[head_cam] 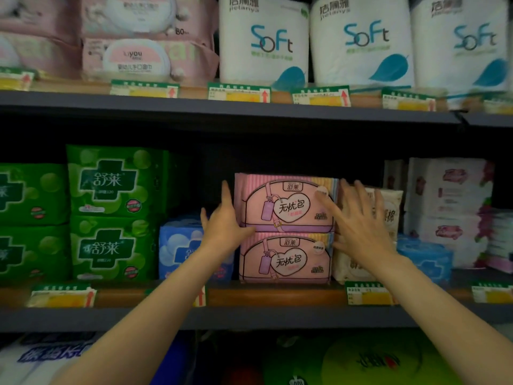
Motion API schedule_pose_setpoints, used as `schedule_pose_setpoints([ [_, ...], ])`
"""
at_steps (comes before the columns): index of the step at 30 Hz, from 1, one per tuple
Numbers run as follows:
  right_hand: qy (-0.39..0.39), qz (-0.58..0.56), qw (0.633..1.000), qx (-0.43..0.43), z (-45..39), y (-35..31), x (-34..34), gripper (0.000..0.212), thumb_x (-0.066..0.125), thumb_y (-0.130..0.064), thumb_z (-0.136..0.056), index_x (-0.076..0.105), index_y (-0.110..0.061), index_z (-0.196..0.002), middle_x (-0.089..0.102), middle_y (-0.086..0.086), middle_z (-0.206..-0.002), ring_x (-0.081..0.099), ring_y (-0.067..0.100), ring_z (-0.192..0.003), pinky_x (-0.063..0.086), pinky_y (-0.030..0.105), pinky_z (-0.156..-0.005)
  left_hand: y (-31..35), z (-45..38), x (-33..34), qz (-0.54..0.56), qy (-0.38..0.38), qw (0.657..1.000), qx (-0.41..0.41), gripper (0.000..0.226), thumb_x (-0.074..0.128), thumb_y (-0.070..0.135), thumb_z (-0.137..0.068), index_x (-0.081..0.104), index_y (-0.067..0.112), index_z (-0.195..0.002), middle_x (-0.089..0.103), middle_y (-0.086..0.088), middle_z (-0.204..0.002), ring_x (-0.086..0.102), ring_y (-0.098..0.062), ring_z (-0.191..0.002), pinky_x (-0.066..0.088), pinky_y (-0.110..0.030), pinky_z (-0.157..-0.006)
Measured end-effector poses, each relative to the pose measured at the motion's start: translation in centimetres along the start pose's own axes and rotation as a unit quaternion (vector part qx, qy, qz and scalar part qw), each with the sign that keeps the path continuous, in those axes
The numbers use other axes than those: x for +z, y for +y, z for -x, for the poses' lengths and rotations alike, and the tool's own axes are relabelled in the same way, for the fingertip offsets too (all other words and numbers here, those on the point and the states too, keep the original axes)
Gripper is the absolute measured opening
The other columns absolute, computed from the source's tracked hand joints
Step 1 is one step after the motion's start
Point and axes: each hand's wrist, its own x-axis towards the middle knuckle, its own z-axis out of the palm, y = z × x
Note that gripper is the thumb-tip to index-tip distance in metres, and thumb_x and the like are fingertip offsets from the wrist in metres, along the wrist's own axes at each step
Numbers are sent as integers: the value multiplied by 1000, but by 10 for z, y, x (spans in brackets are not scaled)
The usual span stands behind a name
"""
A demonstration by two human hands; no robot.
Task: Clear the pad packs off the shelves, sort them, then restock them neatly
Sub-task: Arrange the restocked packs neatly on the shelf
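My left hand [224, 223] and right hand [358, 223] flank the upper pink pack [286, 202], fingers [324, 202] spread, touching its sides.

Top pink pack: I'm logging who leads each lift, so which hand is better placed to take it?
Left, probably. The left hand already lies flat against the side of the top pink pack, thumb at its lower edge. The right hand has spread fingers hovering over the front corner, not clearly gripping.
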Motion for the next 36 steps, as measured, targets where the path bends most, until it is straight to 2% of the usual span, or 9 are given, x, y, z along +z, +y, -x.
schedule_pose_setpoints([
  [6,-50,-15,998,26,-2,-5,-5,135,91,-48,-42,7,-34,-147,33,18,-148,12,36,-138,10,64,-106,4,-9,0,7,-8,1000,20,107,70,33,-79,-8,15,-149,41,-5,-144,28,-21,-138,-7,-43,-115],
  [10,-58,-29,997,40,-1,-8,-8,135,92,-48,-33,20,-30,-145,41,19,-143,18,36,-134,16,67,-102,10,-11,4,-1,-10,999,40,103,67,33,-81,-8,15,-149,41,-8,-143,27,-23,-138,-6,-44,-115],
  [14,-84,-46,995,35,2,-5,-13,125,85,-46,-57,-3,-37,-145,22,10,-155,6,34,-142,0,61,-108,17,-8,5,-29,-4,999,32,102,65,33,-82,-9,15,-149,33,-12,-147,20,-27,-140,-4,-46,-115],
  [17,-71,-91,990,75,1,11,-25,109,76,-37,-73,-3,-39,-147,7,2,-158,0,29,-145,-1,57,-112,20,2,11,-132,92,983,89,100,69,31,-79,0,12,-150,26,-18,-150,17,-33,-141,5,-51,-114],
  [21,-56,-245,928,275,0,43,-34,93,74,-25,-78,13,-33,-148,5,12,-156,9,38,-141,16,55,-112,32,5,27,-217,194,920,263,102,83,18,-58,31,19,-145,40,-24,-141,36,-43,-131,26,-59,-105],
  [24,-92,-373,869,311,6,47,-29,97,77,-22,-76,13,-29,-149,4,17,-154,19,38,-139,25,47,-110,52,5,34,-219,190,908,302,98,83,11,-56,38,25,-142,39,-20,-144,34,-47,-131,31,-63,-99],
  [27,-116,-408,845,325,11,37,-17,113,83,-24,-69,3,-32,-150,2,16,-153,20,37,-138,26,46,-110,62,6,43,-236,165,910,297,97,84,10,-53,44,27,-139,40,-20,-144,36,-51,-128,36,-65,-93],
  [33,-113,-363,861,338,8,16,-4,116,80,-37,-70,-6,-39,-147,0,16,-152,20,46,-133,29,55,-104,51,-1,52,-301,145,898,286,97,89,14,-46,50,28,-134,41,-20,-143,35,-52,-128,32,-66,-96],
  [36,-99,-321,891,307,11,7,0,110,76,-44,-73,-5,-39,-148,2,16,-152,20,46,-132,30,59,-103,51,-1,48,-298,114,904,285,89,75,24,-75,24,34,-147,11,-17,-156,6,-49,-139,10,-65,-107],
])
